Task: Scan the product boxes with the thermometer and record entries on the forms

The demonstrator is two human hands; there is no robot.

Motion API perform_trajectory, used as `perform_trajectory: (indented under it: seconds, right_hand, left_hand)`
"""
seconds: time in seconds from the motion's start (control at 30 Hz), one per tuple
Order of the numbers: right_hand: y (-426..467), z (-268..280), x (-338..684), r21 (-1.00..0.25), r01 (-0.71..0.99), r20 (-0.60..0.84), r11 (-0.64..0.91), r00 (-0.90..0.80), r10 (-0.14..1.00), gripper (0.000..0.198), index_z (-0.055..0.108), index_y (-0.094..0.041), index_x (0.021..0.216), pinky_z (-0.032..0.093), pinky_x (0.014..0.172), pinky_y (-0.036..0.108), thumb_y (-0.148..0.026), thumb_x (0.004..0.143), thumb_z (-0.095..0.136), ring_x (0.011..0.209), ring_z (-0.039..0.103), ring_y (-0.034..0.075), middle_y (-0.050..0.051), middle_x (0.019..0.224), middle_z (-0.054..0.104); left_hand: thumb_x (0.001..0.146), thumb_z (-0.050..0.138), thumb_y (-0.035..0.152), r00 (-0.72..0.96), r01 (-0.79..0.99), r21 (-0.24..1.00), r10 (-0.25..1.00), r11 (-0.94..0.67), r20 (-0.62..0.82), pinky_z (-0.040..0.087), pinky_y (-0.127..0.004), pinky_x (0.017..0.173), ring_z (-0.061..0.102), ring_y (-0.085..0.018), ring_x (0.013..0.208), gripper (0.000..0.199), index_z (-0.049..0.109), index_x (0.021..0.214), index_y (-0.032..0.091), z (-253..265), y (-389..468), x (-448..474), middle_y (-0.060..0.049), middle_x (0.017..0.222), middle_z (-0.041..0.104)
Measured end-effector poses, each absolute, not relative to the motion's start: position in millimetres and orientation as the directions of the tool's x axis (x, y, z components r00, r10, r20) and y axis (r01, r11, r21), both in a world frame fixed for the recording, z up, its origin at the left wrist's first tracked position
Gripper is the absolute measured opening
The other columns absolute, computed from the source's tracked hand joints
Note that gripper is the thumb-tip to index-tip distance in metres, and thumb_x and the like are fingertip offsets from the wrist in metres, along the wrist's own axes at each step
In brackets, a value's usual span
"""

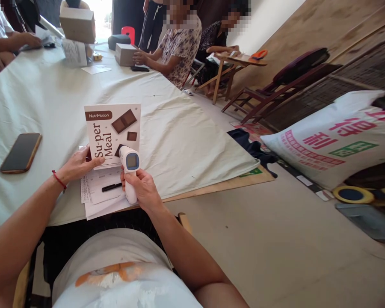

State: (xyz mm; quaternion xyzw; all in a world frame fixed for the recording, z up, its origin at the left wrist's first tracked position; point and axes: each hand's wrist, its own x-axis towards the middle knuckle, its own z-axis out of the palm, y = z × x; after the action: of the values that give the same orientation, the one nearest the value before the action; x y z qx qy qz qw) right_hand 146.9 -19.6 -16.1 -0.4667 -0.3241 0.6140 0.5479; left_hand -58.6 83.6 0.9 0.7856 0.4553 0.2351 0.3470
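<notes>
My left hand (80, 164) grips the lower left edge of a white and brown box (98, 128) printed "NutriMotion Su-per Meal", its thumb on the front face. The box stands upright on the table, facing me. In my right hand (144, 188) is a white infrared thermometer (130, 164), fingers wrapped round its handle. Its blue-rimmed screen faces me, and its head overlaps the box's lower right corner. Printed papers (94, 209) lie under the box and my hands. A black pen (111, 187) rests on them between my hands.
A smartphone (21, 153) lies on the cloth-covered table (192, 141) to the left. At the far end, people sit around cardboard boxes (77, 25). Right of the table are a large white sack (327, 137), a wooden chair (266, 100) and a roll of tape (353, 194).
</notes>
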Motion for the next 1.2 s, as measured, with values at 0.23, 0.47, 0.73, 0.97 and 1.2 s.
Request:
perform_trajectory:
  seconds: [0.23, 0.47, 0.73, 0.97, 1.2]
  right_hand:
    - [-20.3, -15.7, 143.9, -0.907, -0.375, -0.222, -0.194, 0.034, 0.974, 0.039, 0.059, -0.021, 0.080, 0.040, 0.054, 0.028, -0.047, 0.057, 0.078, 0.054, 0.045, 0.011, -0.003, 0.064, 0.055]
    - [-20.5, -14.6, 142.8, -0.905, -0.378, -0.229, -0.198, 0.038, 0.973, 0.039, 0.060, -0.020, 0.079, 0.041, 0.054, 0.028, -0.047, 0.057, 0.078, 0.054, 0.045, 0.011, -0.003, 0.064, 0.055]
    - [-22.2, -11.6, 146.1, -0.906, -0.387, -0.190, -0.172, 0.007, 0.982, 0.042, 0.063, -0.020, 0.084, 0.042, 0.056, 0.027, -0.045, 0.057, 0.083, 0.057, 0.046, 0.011, -0.003, 0.068, 0.057]
    - [-35.8, -1.2, 151.8, -0.916, -0.382, -0.159, -0.122, 0.068, 0.985, 0.047, 0.064, -0.020, 0.084, 0.046, 0.056, 0.027, -0.050, 0.056, 0.087, 0.059, 0.049, 0.011, -0.002, 0.072, 0.061]
    - [-56.9, 19.9, 142.0, -0.922, -0.383, -0.018, -0.047, -0.080, 0.997, 0.039, 0.063, -0.021, 0.078, 0.044, 0.058, 0.027, -0.048, 0.064, 0.087, 0.059, 0.048, 0.011, -0.002, 0.072, 0.058]
  left_hand:
    - [0.085, 0.058, 0.074, 0.494, 0.526, 0.768, 0.866, -0.366, 0.074, 0.054, -0.050, 0.097, 0.063, -0.035, 0.112, 0.067, 0.063, 0.123, 0.018, 0.9, 84.3, -58.7, -0.014, 0.123, 0.068]
    - [0.084, 0.056, 0.077, 0.484, 0.549, 0.757, 0.873, -0.354, 0.058, 0.052, -0.052, 0.097, 0.061, -0.037, 0.116, 0.076, 0.061, 0.130, 0.016, 2.6, 84.6, -59.5, -0.016, 0.126, 0.065]
    - [0.084, 0.057, 0.078, 0.488, 0.540, 0.756, 0.869, -0.370, 0.076, 0.056, -0.048, 0.092, 0.064, -0.036, 0.113, 0.079, 0.062, 0.131, 0.015, 4.9, 83.4, -58.3, -0.017, 0.125, 0.067]
    - [0.083, 0.058, 0.077, 0.489, 0.538, 0.759, 0.869, -0.368, 0.075, 0.056, -0.047, 0.092, 0.065, -0.036, 0.112, 0.076, 0.061, 0.128, 0.016, 5.7, 82.9, -57.3, -0.015, 0.126, 0.068]
    - [0.083, 0.057, 0.077, 0.490, 0.550, 0.745, 0.868, -0.377, 0.078, 0.056, -0.044, 0.084, 0.066, -0.034, 0.103, 0.072, 0.063, 0.122, 0.017, 5.8, 83.9, -57.4, -0.014, 0.120, 0.069]
